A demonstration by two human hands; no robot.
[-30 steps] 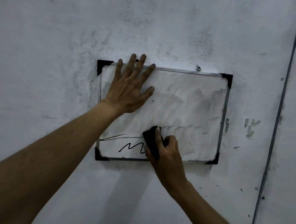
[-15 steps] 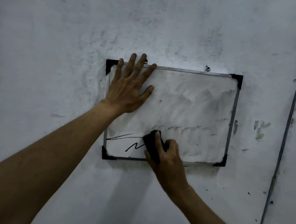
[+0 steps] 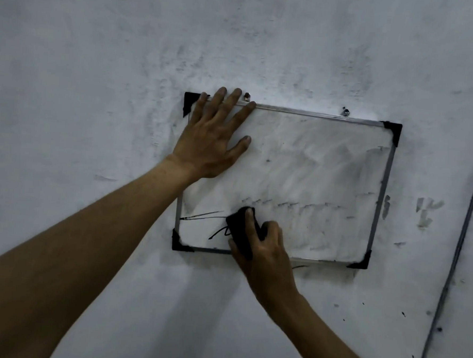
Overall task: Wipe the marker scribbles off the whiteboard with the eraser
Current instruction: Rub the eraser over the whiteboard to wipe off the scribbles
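Head view, and the whiteboard (image 3: 313, 169) hangs on the wall (image 3: 98, 59) at the center of the frame, smeared grey, with 4 black corner caps. The left hand (image 3: 212, 141) lies flat on the board's upper left, fingers straight and spread, tips over the top edge, holding nothing. The right hand (image 3: 264, 252) grips the black eraser (image 3: 239, 231) near the bottom edge, fingers curled round it. A short black scribble (image 3: 217, 234) and a thin line (image 3: 199, 217) sit just left of the eraser.
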